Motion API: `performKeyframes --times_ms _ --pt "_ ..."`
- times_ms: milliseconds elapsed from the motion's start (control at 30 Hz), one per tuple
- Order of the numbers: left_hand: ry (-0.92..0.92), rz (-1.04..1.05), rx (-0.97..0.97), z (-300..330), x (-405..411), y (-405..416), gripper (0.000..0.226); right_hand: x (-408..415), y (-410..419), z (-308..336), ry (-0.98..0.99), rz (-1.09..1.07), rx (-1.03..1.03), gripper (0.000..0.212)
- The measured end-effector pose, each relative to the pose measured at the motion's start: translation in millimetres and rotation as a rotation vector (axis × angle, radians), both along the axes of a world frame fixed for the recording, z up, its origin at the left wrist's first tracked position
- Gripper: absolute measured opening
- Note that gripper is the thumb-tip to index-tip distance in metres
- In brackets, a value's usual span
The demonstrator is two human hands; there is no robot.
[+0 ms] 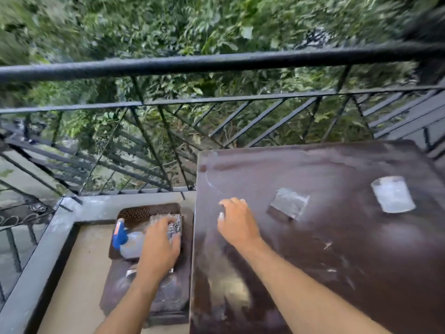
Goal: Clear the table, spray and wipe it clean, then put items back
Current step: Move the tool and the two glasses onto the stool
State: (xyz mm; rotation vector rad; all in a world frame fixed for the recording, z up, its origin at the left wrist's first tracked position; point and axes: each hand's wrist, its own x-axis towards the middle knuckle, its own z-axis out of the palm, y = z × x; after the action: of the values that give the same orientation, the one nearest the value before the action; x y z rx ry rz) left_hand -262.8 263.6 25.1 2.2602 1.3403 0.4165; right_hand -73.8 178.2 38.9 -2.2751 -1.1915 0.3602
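**Hands split between the low stool and the brown bench**

At the lower left of the frame, a dark stool [166, 297] stands beside the bench, with a brown tray [134, 213] on it. A spray bottle [127, 239] with a blue trigger head lies in the tray. The left hand [160, 247] reaches down over the tray, fingers spread across a blurred, patterned item [175, 227]; whether it grips anything I cannot tell. Further right, the right hand [237, 222] hovers over the bench [313, 273] near its left edge, fingers loosely curled and holding nothing. Right of it, two clear glasses stand on the smeared bench top: one [289, 206] at centre, the other [392, 194] toward the right edge.
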Motion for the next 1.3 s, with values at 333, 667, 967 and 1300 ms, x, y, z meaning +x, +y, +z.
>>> performKeyframes --times_ms 333,667,967,1300 --pt "0.015 -0.165 -0.079 17 126 -62 0.04 121 -64 29 -0.011 -0.115 -0.05 0.034" --pt "0.018 -0.089 -0.221 14 235 -115 0.047 207 -126 11 0.014 -0.207 -0.087 0.038" --pt "-0.064 0.363 -0.667 -3 308 -133 0.093 244 -172 -21 0.004 -0.255 -0.103 0.037" --pt "-0.237 0.54 -0.743 -6 337 -128 0.081 261 -189 -36 -0.042 -0.235 -0.09 0.034"
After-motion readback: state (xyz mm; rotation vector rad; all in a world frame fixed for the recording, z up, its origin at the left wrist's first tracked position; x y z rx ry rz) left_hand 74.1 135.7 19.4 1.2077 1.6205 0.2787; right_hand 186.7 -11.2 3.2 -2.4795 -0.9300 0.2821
